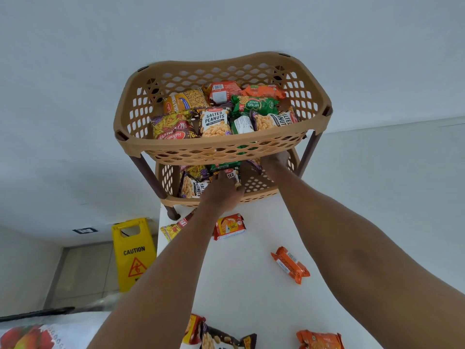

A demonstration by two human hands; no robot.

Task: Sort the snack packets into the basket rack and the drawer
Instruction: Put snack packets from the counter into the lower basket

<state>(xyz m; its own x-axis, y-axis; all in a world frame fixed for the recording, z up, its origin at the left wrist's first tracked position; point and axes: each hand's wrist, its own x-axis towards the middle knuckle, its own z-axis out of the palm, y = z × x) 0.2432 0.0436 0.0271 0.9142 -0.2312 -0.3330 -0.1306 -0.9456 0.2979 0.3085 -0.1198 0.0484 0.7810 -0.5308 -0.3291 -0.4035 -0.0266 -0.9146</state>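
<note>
A tan two-tier basket rack [141,117] stands at the far end of the white table [251,298]. Its top basket is packed with snack packets, among them a salted peanuts packet [215,122] and a green biscuit packet [254,105]. The lower basket [256,183] holds several more packets. My left hand [221,195] reaches into the lower basket and grips a salted peanuts packet [232,175]. My right hand [275,159] is pushed in under the top basket, and that basket's wall hides its fingers. Loose on the table lie a red-orange biscuit packet [229,226] and an orange packet [289,264].
A yellow packet [171,230] lies partly under my left forearm. More packets [221,340] and an orange one [319,340] sit at the near edge. A yellow caution sign [133,253] stands on the floor left of the table. A printed bag [25,336] is at bottom left.
</note>
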